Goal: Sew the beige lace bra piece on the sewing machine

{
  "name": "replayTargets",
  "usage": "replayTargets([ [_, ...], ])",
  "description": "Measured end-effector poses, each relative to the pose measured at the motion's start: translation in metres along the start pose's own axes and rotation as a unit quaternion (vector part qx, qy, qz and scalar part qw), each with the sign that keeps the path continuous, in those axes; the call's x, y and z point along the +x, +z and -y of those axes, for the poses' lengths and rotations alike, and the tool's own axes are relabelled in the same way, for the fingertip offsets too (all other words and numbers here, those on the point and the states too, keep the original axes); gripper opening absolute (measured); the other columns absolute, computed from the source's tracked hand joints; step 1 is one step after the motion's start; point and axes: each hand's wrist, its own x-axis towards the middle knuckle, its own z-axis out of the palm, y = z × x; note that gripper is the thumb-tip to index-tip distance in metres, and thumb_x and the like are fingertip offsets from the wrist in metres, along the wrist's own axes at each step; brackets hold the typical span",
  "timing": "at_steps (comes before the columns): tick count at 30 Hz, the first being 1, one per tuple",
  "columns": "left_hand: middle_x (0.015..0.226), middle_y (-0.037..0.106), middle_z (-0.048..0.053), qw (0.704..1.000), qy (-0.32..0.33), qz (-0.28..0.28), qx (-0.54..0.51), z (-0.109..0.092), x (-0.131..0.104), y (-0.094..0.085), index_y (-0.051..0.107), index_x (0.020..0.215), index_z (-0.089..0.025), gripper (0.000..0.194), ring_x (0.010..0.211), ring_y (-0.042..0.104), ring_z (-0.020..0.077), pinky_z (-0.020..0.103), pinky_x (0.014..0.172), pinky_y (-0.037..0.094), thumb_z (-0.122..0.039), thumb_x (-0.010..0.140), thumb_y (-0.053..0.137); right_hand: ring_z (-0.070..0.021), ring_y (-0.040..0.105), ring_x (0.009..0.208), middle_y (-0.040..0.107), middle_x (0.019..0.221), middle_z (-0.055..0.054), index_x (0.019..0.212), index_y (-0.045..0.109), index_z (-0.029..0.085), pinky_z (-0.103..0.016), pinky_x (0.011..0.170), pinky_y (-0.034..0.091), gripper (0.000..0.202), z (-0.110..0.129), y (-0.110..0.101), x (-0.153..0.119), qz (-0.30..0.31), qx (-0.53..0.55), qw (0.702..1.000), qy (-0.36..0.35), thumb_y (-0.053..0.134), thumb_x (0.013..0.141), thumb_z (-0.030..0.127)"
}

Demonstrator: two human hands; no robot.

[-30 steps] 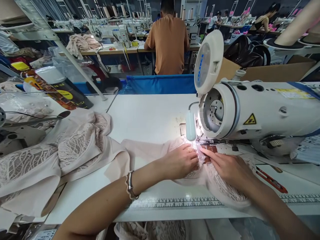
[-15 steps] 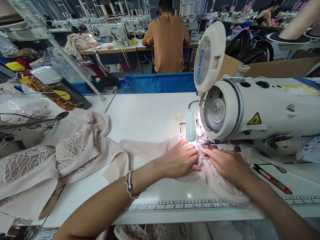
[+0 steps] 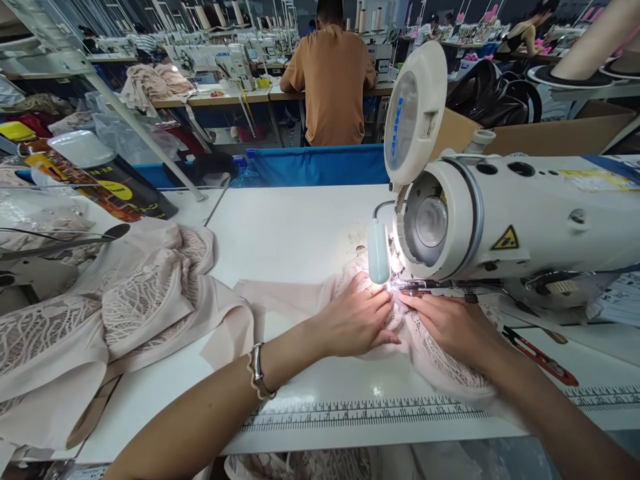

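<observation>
A pale pink piece of lace fabric (image 3: pixel 434 353) lies under the lit needle area of a white sewing machine (image 3: pixel 535 220). My left hand (image 3: pixel 357 319) rests flat on the fabric just left of the needle, fingers stretched forward and thumb apart. On the other side, my right hand (image 3: pixel 447 327) has its index finger pointing at the needle and its other fingers curled over the lace edge. Its thumb is hidden. The needle and presser foot are partly covered by glare and a small pale green lamp (image 3: pixel 379 253).
Lace pieces (image 3: pixel 150 300) are heaped on the left. Behind them lean a black spray can (image 3: pixel 133 183) and a bottle (image 3: pixel 60 170). Red-handled snippers (image 3: pixel 543 360) lie right of my right hand. A ruler strip (image 3: pixel 370 413) runs along the front edge. A person (image 3: pixel 327 80) sits ahead.
My left hand's fingers have straightened and flattened on the fabric, with the thumb further out. My right hand stays almost in place. The whole view has shifted slightly.
</observation>
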Motion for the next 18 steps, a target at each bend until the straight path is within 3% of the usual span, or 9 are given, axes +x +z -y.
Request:
replayTargets([
  [3, 0.111, 0.068, 0.014, 1.000, -0.006, -0.006, 0.000, 0.0010, -0.0006, 0.0002, 0.063, 0.113, -0.011, 0.056, 0.105, 0.060, 0.0286, 0.050, 0.104, 0.033, -0.055, 0.106, 0.030, -0.0164, 0.072, 0.088, 0.078, 0.105, -0.002, 0.132, 0.066, 0.029, -0.025, 0.071, 0.056, 0.045, -0.0019, 0.0022, 0.0003, 0.017, 0.017, 1.000, 0.017, 0.040, 0.097, 0.016],
  [9, 0.109, 0.069, 0.012, 1.000, -0.014, 0.001, -0.004, 0.0020, 0.0015, 0.0007, 0.066, 0.097, -0.012, 0.055, 0.105, 0.061, 0.0281, 0.053, 0.110, 0.027, -0.054, 0.106, 0.031, -0.0167, 0.070, 0.088, 0.076, 0.093, -0.003, 0.128, 0.069, 0.029, -0.024, 0.072, 0.055, 0.044, -0.0066, 0.0074, -0.0017, 0.017, 0.054, 0.998, 0.000, 0.038, 0.099, 0.017],
  [14, 0.113, 0.069, 0.014, 1.000, -0.013, -0.010, 0.001, 0.0034, 0.0006, 0.0024, 0.063, 0.118, -0.012, 0.057, 0.104, 0.062, 0.0282, 0.057, 0.112, 0.024, -0.056, 0.106, 0.029, -0.0160, 0.068, 0.080, 0.073, 0.086, -0.001, 0.131, 0.066, 0.031, -0.025, 0.070, 0.054, 0.048, -0.0076, 0.0054, 0.0002, 0.032, 0.061, 0.998, 0.016, 0.038, 0.096, 0.014],
  [18, 0.114, 0.068, 0.013, 1.000, -0.027, -0.001, 0.008, 0.0036, -0.0001, 0.0024, 0.064, 0.117, -0.013, 0.053, 0.107, 0.062, 0.0299, 0.057, 0.111, 0.024, -0.055, 0.106, 0.032, -0.0155, 0.065, 0.075, 0.069, 0.080, -0.001, 0.125, 0.069, 0.032, -0.024, 0.064, 0.052, 0.048, -0.0072, 0.0018, 0.0020, 0.027, 0.065, 0.997, 0.006, 0.035, 0.097, 0.013],
])
